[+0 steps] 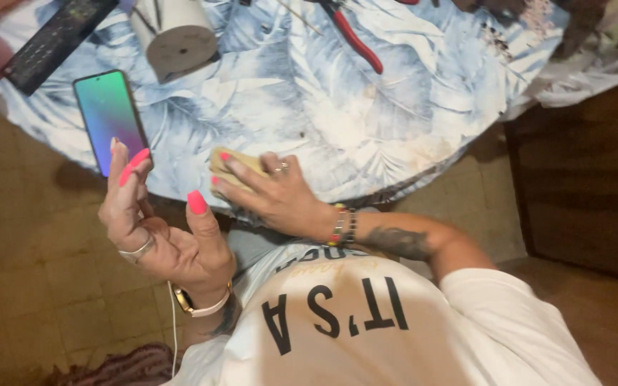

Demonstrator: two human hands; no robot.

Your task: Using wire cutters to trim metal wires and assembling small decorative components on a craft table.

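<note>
Hands: both out front at the near edge of the table (409, 136)
Left hand (159, 236): up in the air, palm up, fingers loosely spread, holding nothing, pink nails showing
Right hand (273, 196): flat on top of a tan block (229, 166), fingers wrapped over it, pressing it down on the leafy blue cloth
Tan block: under the right hand, just right of the left hand's fingertips
Phone (109, 118): lit screen, lying just above the left hand
Further back: grey spool (179, 43), red pliers (355, 37), dark remote (55, 39)
</note>
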